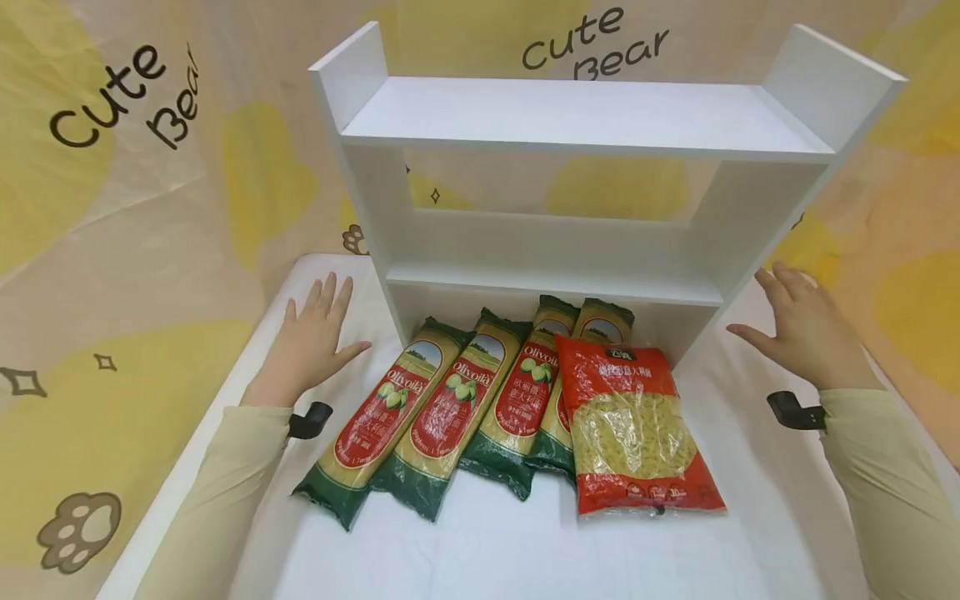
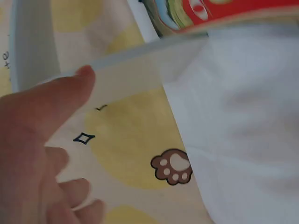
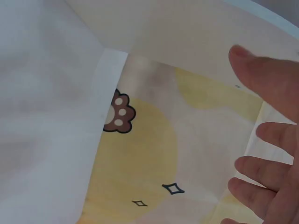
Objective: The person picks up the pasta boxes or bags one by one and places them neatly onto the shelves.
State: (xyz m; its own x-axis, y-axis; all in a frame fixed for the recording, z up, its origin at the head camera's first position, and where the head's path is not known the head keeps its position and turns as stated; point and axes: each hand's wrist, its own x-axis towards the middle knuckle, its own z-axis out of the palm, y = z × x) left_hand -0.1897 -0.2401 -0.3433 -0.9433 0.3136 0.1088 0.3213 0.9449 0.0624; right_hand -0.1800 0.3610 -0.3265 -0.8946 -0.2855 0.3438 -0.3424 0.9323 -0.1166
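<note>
Fingers of the left hand [image 1: 311,337] are straight and slightly spread, holding nothing, beside the white two-tier wooden shelf [image 1: 585,179]. Right hand [image 1: 802,329] is likewise spread and empty beside the shelf's other side. Between them lie four green spaghetti packets [image 1: 442,404] and a red macaroni bag [image 1: 633,425].
</note>
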